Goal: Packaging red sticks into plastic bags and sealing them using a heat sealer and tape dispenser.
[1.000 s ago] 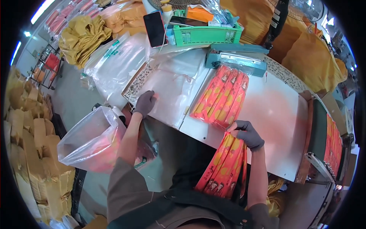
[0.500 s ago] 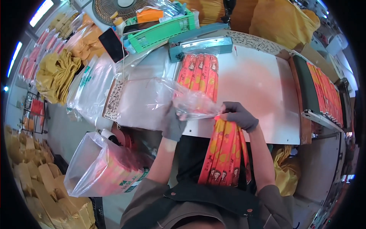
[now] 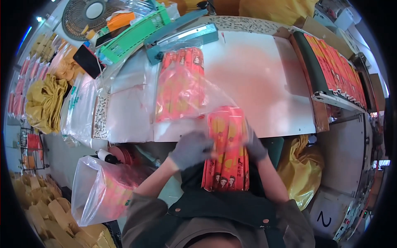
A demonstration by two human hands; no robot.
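Observation:
My left hand [image 3: 192, 149], in a grey glove with bare fingertips, is at the left edge of a bundle of long red and yellow printed packets [image 3: 225, 151]; its fingers are slightly blurred. Along the opposite edge, my right hand [image 3: 255, 145], gloved too, holds the bundle, some fingers hidden behind it. The bundle stands tilted over my lap, its top end at the table's front edge. A clear plastic bag [image 3: 219, 97] stretches from that end over a second packet group [image 3: 180, 87] lying on the table. Whether the bundle's top is inside the bag, I cannot tell.
A teal bar sealer [image 3: 188, 39] and green basket [image 3: 136, 35] stand at the back, near a fan [image 3: 89, 18]. More red packets [image 3: 337, 68] fill a rack at right. A clear sack [image 3: 97, 192] of packets stands at lower left; flat plastic bags [image 3: 128, 99] lie on the table.
My left hand has let go of the bag and come down to the bundle's left side. My right hand has slid down its right edge. The bag has spread over the packets on the table.

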